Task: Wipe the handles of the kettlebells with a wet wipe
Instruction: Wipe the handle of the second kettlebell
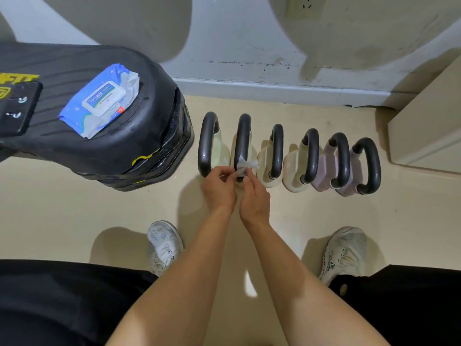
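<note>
Both hands [235,189] pinching wet wipe [245,166] against kettlebell handle [243,143]

Dark grey handles [242,138], white wipe [245,166], blue wipe pack [99,101]

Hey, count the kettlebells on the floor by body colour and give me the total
Cream kettlebells: 4
Lilac kettlebells: 2
Total: 6

1. Bright, even overhead light; soft shadows fall on the floor [62,196] and wall [249,33].
2. Glare streaks the kettlebell handles [277,151].
3. Wide-angle bending warps edges; focus slightly soft.
</note>
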`<state>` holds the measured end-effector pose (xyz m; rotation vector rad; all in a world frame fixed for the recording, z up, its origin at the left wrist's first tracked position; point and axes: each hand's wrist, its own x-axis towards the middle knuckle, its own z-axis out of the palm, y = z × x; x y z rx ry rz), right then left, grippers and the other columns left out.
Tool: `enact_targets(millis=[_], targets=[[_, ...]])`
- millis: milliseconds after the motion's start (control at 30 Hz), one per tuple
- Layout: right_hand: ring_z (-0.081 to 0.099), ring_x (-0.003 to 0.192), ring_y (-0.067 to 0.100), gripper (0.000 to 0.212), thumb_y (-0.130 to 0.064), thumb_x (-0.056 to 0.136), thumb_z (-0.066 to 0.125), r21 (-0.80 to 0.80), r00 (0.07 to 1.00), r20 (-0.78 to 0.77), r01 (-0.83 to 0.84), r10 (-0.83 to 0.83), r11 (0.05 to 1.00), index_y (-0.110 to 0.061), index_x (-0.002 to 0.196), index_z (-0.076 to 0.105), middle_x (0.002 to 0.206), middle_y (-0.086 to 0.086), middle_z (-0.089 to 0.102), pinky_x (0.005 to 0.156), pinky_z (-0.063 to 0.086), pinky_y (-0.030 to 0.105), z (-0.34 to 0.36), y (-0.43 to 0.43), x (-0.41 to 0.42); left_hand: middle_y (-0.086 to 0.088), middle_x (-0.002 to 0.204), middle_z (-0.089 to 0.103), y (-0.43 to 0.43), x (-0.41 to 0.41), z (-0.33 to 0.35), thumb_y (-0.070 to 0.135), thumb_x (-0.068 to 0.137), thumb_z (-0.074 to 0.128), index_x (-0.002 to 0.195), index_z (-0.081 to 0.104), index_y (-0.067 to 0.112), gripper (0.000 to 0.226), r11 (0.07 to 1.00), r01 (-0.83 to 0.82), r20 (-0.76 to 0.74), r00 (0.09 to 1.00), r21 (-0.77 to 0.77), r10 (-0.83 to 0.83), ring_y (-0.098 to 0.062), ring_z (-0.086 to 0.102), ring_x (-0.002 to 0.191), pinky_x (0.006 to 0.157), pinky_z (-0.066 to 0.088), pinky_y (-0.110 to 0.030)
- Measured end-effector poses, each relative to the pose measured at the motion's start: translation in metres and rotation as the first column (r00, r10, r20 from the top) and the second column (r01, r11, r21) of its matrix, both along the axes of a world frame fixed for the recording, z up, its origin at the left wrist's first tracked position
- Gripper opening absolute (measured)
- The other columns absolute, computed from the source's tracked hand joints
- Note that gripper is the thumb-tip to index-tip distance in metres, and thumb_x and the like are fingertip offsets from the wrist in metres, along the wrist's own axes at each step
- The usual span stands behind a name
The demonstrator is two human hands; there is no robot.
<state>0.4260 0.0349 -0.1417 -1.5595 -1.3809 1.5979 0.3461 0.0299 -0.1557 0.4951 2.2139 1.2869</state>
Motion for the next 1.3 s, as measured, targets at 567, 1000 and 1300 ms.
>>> enact_targets(millis=[567,1000,1300], targets=[[0.056,0.079,0.009,0.008,-0.014,0.099,0.055,0.000,0.960,0.233,0.162,-0.157,0.987,-0.018,0.098,0.061,0.084,-0.010,0.059,0.066,0.040,0.014,-0.033,0.035,-0.012,-0.002,0.087,0.076,0.001,-0.015,-0.037,0.007,0.084,0.075,0.085,0.072,0.020,0.014,0.991,0.047,0.195,0.981,-0.129,-0.021,-0.020,0.073,0.087,0.090,0.058,-0.039],[0.068,0.082,0.019,0.019,-0.015,0.094,0.057,-0.063,0.960,0.191,0.222,-0.207,0.973,-0.015,0.089,0.075,0.083,0.001,0.074,0.072,0.053,0.029,-0.026,0.040,-0.015,0.003,0.099,0.077,0.012,-0.012,-0.018,0.005,0.088,0.067,0.102,0.077,0.020,0.023,0.993,-0.082,0.270,0.957,-0.089,0.103,-0.015,0.071,0.097,0.095,0.056,-0.033],[0.056,0.060,0.005,0.024,-0.012,0.095,0.060,0.207,0.982,0.144,0.087,-0.119,0.974,-0.011,0.077,0.075,0.067,-0.001,0.068,0.061,0.045,0.011,0.009,0.062,-0.024,0.005,0.090,0.076,0.036,-0.031,0.015,0.002,0.088,0.067,0.093,0.077,0.017,0.019,0.999,0.019,0.211,0.977,0.049,-0.029,-0.006,0.071,0.086,0.084,0.057,-0.024]])
